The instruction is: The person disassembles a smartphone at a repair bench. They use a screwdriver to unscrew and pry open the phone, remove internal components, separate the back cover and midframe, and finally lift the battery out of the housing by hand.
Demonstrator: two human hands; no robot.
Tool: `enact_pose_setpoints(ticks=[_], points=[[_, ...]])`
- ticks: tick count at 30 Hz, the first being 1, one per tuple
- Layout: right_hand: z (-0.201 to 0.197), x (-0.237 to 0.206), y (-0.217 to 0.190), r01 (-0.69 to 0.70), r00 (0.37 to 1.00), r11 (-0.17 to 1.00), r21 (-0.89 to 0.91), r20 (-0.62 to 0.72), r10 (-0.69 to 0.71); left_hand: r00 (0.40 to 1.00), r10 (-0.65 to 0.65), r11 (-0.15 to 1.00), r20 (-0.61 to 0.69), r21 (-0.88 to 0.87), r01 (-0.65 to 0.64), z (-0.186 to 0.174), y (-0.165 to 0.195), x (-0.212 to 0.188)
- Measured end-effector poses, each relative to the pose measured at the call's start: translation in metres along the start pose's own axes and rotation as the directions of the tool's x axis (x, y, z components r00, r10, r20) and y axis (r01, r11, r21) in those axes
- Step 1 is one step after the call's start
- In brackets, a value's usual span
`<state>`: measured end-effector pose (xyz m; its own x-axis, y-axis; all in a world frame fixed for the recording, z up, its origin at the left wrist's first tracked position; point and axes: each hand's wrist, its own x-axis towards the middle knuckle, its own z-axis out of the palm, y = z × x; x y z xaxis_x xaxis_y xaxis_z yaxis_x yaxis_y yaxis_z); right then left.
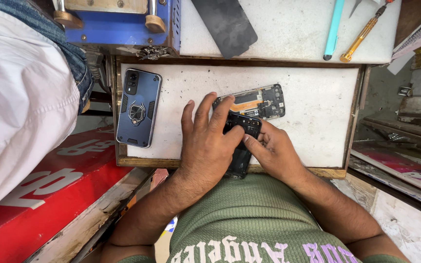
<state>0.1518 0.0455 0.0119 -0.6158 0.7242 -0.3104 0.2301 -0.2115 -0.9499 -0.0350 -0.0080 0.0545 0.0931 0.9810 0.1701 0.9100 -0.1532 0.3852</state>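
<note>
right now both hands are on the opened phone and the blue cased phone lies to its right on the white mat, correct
Not quite. In the head view the blue cased phone lies to the left of the opened phone, not the right. Both the left hand and right hand are on the opened phone, on the white mat.

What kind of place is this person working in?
Most likely a small phone repair stall. An opened phone with its insides bared lies under both hands, a blue phone in a ring case waits beside it, and a small screwdriver lies on the worn white bench.
</note>
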Motion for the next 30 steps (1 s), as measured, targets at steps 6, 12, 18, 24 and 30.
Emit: enact_pose_setpoints(ticks=[6, 12, 18, 24, 30], points=[[-0.004, -0.002, 0.003, -0.072, 0.997, 0.997, 0.024, 0.005, 0.072, 0.999, 0.043, 0.999, -0.030, 0.003, -0.043, -0.001, -0.002, 0.000], [-0.005, -0.004, 0.011, -0.055, 0.998, 0.992, 0.111, -0.019, 0.058, 0.857, -0.368, 0.500, 0.362, -0.700, 0.510, 0.010, -0.015, 0.001], [-0.002, -0.005, 0.013, -0.062, 0.998, 0.996, 0.071, -0.019, 0.064, 0.905, -0.367, 0.616, 0.214, -0.673, 0.409, 0.022, -0.010, -0.011], [-0.004, -0.006, 0.014, -0.093, 0.995, 0.994, 0.058, -0.015, 0.094, 0.948, -0.281, 0.619, 0.147, -0.727, 0.296, 0.026, -0.011, -0.014], [-0.003, -0.007, 0.016, -0.117, 0.993, 0.986, 0.121, 0.002, 0.118, 0.920, -0.297, 0.560, 0.256, -0.734, 0.385, 0.028, -0.012, -0.015]])
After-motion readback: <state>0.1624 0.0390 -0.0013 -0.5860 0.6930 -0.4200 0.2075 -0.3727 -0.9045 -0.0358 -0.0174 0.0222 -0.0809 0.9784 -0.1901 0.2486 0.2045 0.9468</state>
